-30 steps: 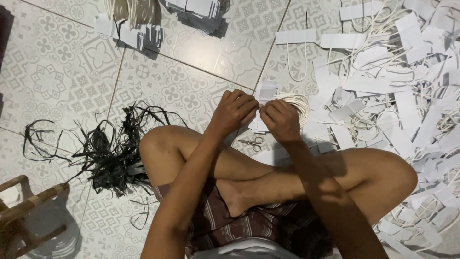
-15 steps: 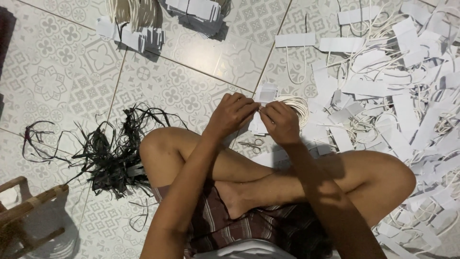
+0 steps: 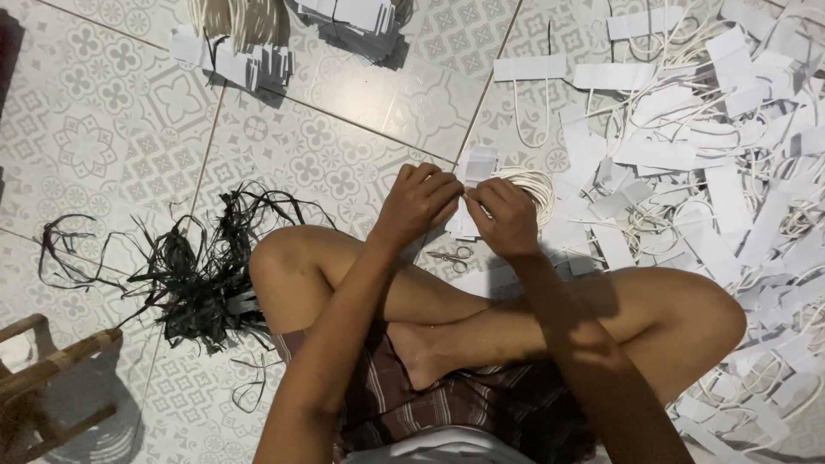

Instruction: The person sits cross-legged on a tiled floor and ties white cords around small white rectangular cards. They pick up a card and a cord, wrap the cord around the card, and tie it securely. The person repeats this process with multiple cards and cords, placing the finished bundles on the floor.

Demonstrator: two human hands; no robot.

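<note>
I sit cross-legged on a patterned tile floor. My left hand (image 3: pixel 417 206) and my right hand (image 3: pixel 504 215) meet in front of my knees, fingers pinched together on a small white paper strip (image 3: pixel 478 165) that sticks up between them. A coil of white cord (image 3: pixel 537 183) lies just behind my right hand. Small scissors (image 3: pixel 453 255) rest on the floor under my hands.
A large heap of white paper strips and cord loops (image 3: pixel 705 155) covers the floor at right. A tangle of black strands (image 3: pixel 193 275) lies at left. Stacks of white strips (image 3: pixel 232 56) sit at the top. A wooden stool (image 3: pixel 43 378) stands at bottom left.
Both hands stay pinched on the strip with only slight finger movement; the view has shifted a little.
</note>
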